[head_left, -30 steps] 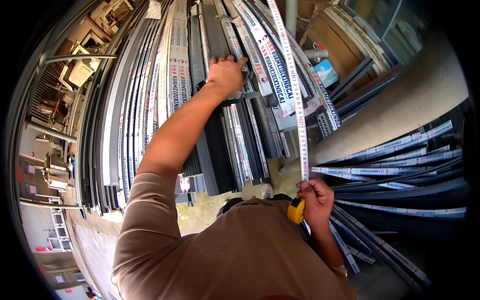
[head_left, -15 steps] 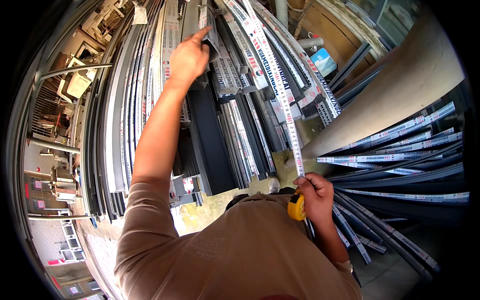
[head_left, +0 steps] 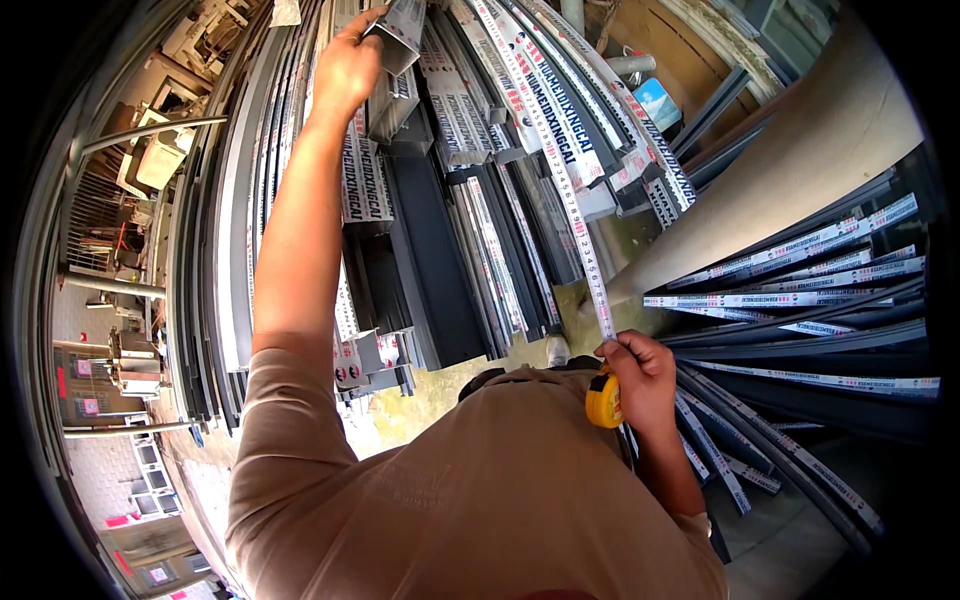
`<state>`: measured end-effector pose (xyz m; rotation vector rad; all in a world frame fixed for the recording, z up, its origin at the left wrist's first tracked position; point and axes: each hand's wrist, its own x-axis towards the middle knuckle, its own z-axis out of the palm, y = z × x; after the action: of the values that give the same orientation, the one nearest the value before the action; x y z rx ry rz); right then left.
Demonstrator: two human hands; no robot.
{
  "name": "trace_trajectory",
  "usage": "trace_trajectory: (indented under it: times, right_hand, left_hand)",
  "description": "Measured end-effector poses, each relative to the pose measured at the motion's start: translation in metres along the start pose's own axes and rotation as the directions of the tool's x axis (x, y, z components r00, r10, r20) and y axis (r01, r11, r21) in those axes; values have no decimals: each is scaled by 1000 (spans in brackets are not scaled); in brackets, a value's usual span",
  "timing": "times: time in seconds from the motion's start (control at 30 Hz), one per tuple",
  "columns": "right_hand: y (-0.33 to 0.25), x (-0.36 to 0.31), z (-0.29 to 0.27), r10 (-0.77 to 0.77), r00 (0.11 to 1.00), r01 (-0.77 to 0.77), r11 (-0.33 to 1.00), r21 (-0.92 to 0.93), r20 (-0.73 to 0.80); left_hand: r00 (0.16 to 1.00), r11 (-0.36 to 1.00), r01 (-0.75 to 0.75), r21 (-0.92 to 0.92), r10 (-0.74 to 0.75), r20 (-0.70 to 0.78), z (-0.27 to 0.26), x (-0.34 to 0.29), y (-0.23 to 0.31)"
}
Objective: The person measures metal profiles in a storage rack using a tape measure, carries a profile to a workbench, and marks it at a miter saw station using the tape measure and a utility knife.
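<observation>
My right hand (head_left: 642, 372) is closed round a yellow tape measure (head_left: 603, 400), its thumb pressed by the mouth of the case. The white blade (head_left: 583, 245) runs out from there, up and away over the stacked metal profiles, and its far end is out of view. At the far end of my outstretched left arm, my left hand (head_left: 347, 68) grips the edge of a grey metal box profile (head_left: 401, 38), its fingers and thumb at the open end. Below that end lie other hollow profiles (head_left: 400, 110) and a dark wide profile (head_left: 425, 270).
Long profiles with printed film (head_left: 545, 90) fill the rack ahead. More profiles (head_left: 790, 300) fan out on the right, beyond a thick pale post (head_left: 790, 160). A metal rack bar (head_left: 150, 130) juts in at the left. My shoe (head_left: 557, 350) shows on the floor.
My left hand has reached farther forward and left, going from a pointed finger to a grip on the box profile, whose end has shifted. My right hand still holds the tape measure, slightly higher.
</observation>
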<state>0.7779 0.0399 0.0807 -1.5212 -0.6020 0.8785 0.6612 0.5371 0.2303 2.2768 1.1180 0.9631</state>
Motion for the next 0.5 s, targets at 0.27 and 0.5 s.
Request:
trace_trajectory:
  times: [0.27,0.5]
  right_hand:
    - [3,-5,4,40,999,-40,999,36,1]
    - [10,-9,0,112,993,-112,994,-3,47]
  left_hand:
    - [994,947,66,-314,-34,105,-7,19,1]
    - [990,946,86,-314,-116,-79,-53,31,19]
